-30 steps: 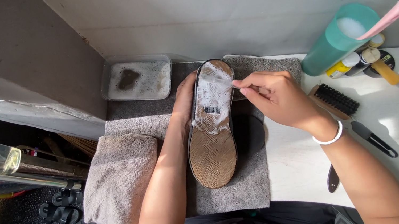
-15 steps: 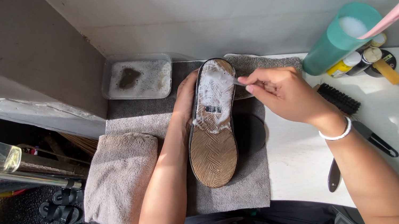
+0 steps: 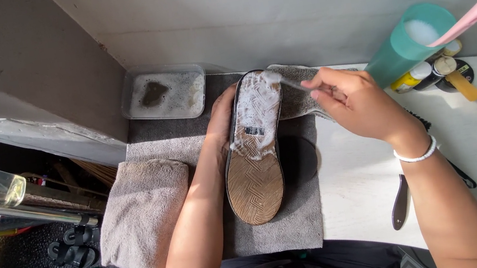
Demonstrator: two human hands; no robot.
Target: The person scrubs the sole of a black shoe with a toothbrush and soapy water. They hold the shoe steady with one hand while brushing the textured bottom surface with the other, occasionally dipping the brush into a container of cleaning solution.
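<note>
- Shoe [image 3: 252, 151] lying sole-up on a grey towel [image 3: 292, 222], mid-scene, toe end pointing far, covered in white foam there.
- Left hand [image 3: 220, 121] cupped along the shoe's left edge, fingers curled round it, gripping.
- Right hand [image 3: 352, 102] pinched tight on a thin brush [image 3: 281, 80], bristles touching the foamy toe.
- Soapy plastic tray [image 3: 164, 93] far left, just beyond the towel.
- Teal cup [image 3: 407, 44] far right on the white table [image 3: 365, 197], near the small bottles [image 3: 425, 73].
</note>
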